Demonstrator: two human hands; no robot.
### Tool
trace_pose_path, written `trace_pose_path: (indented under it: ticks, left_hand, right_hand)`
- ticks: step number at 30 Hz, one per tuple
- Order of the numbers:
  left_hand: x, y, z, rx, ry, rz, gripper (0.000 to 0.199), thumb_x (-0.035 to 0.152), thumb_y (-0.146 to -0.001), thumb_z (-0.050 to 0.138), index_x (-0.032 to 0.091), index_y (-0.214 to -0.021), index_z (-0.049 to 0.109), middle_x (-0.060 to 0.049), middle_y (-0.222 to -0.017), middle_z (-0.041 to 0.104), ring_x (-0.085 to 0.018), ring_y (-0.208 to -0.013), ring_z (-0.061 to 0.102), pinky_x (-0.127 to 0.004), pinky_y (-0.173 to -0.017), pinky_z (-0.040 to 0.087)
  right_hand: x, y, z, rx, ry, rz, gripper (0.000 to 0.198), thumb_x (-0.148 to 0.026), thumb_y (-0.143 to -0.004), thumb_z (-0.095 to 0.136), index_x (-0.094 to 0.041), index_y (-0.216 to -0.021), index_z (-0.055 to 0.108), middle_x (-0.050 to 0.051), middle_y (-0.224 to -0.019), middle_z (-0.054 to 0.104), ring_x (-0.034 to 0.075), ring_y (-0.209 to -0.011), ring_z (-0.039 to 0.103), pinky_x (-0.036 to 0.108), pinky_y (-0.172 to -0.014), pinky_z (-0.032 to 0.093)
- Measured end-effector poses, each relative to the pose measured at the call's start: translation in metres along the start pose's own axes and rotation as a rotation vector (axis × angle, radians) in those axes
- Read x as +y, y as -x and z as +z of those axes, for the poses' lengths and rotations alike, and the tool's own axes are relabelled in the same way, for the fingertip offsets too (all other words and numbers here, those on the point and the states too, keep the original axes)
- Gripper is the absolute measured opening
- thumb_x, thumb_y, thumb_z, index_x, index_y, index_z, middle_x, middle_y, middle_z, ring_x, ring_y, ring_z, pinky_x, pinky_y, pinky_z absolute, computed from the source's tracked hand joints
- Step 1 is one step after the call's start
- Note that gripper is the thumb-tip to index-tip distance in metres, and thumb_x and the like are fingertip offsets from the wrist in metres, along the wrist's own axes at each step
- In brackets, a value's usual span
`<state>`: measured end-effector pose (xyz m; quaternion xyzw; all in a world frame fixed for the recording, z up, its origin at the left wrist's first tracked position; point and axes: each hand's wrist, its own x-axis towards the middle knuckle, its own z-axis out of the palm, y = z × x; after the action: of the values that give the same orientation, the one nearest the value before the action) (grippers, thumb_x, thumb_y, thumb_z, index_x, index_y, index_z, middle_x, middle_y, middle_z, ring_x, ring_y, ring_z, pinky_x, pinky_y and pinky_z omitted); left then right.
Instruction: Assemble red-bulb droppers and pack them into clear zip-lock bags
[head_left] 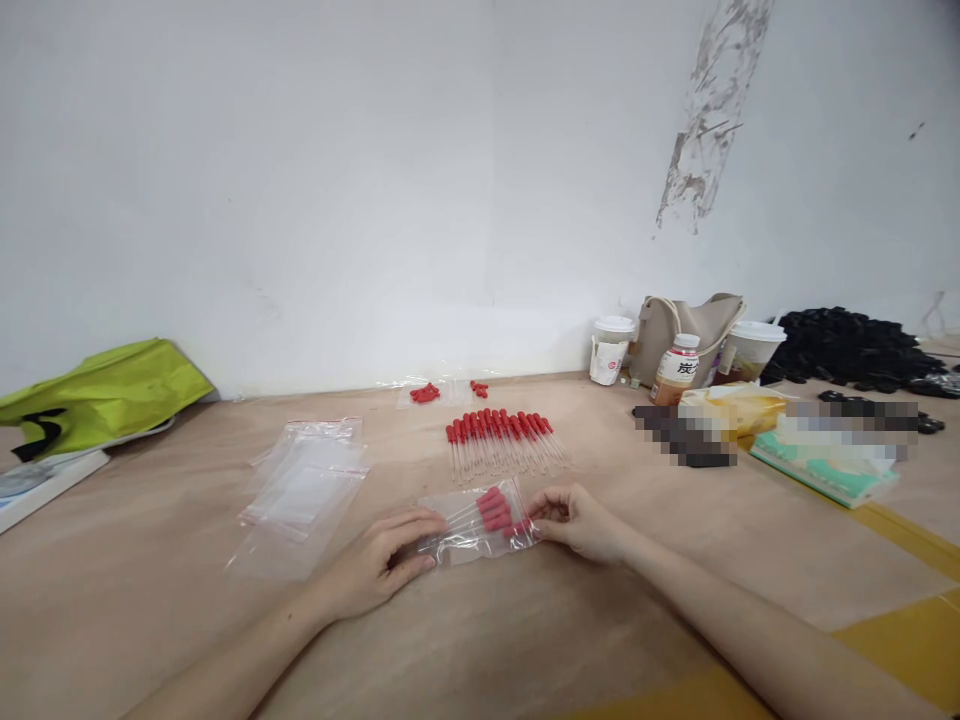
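Left hand (pixel 394 555) gripped the left end of a clear bag (pixel 463 548), right hand (pixel 576 520) pinched its right end. Bag lay flat, low on the brown counter (pixel 420 640), between both hands, red-topped sticks (pixel 495 508) inside, tops toward the right hand. Left of it, loose pile of flat plastic bags (pixel 304 490), overlapping. Just beyond the held bag, row of more red-topped droppers (pixel 501 428), tops pointing away. Farther, near the wall (pixel 420 200), small red pieces (pixel 425 393); bottle (pixel 675 372) off right.
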<state>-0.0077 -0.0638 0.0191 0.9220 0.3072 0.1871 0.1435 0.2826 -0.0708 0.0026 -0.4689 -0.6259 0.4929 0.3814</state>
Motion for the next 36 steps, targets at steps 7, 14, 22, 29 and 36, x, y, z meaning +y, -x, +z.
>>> trace_pose_path:
  ticks: [7,14,22,29,36]
  left_hand:
    - [0.001,-0.001,0.001,0.003,0.001,0.001,0.032,0.03,-0.086,0.046,0.027,-0.117,0.052,-0.003,-0.117,0.056,-0.02,-0.111,0.047,-0.035,-0.095,0.038]
    - [-0.003,-0.001,-0.004,-0.045,0.033,0.009,0.032,0.027,-0.086,0.046,0.028,-0.116,0.054,-0.003,-0.121,0.053,-0.02,-0.113,0.046,-0.036,-0.096,0.036]
    - [-0.031,0.007,-0.017,0.065,-0.106,-0.009,0.034,0.014,-0.083,0.04,0.025,-0.107,0.06,-0.004,-0.118,0.054,-0.019,-0.111,0.047,-0.035,-0.095,0.037]
    - [0.004,-0.004,0.0,0.43,-0.255,-0.183,0.025,0.026,-0.086,0.041,0.019,-0.095,0.063,-0.008,-0.102,0.058,-0.021,-0.096,0.053,-0.034,-0.083,0.044]
    - [0.076,-0.039,0.033,0.113,-0.519,-0.167,0.053,0.053,-0.082,0.036,0.014,-0.113,0.054,-0.015,-0.11,0.057,-0.032,-0.103,0.049,-0.046,-0.085,0.04]
  right_hand:
    - [-0.002,0.0,0.002,-0.086,-0.138,0.165,0.041,-0.047,-0.068,0.059,-0.02,-0.093,0.041,-0.01,-0.043,0.05,0.004,-0.027,0.032,0.016,-0.03,0.02]
    - [-0.001,-0.001,-0.004,-0.068,-0.024,0.136,0.047,-0.042,-0.065,0.065,-0.021,-0.097,0.04,-0.009,-0.057,0.052,0.005,-0.034,0.044,0.015,-0.03,0.026]
    - [0.011,-0.004,-0.015,-0.011,0.041,0.078,0.034,-0.041,-0.065,0.064,-0.015,-0.083,0.05,-0.005,-0.06,0.051,0.003,-0.04,0.036,0.017,-0.036,0.028]
    - [0.007,-0.001,-0.01,-0.041,0.077,0.078,0.027,-0.037,-0.067,0.062,-0.014,-0.076,0.051,-0.005,-0.055,0.047,0.004,-0.043,0.036,0.017,-0.039,0.026]
    - [0.011,-0.002,-0.012,-0.014,0.058,0.036,0.029,-0.041,-0.067,0.062,-0.015,-0.074,0.051,-0.005,-0.056,0.048,0.005,-0.044,0.037,0.018,-0.042,0.028]
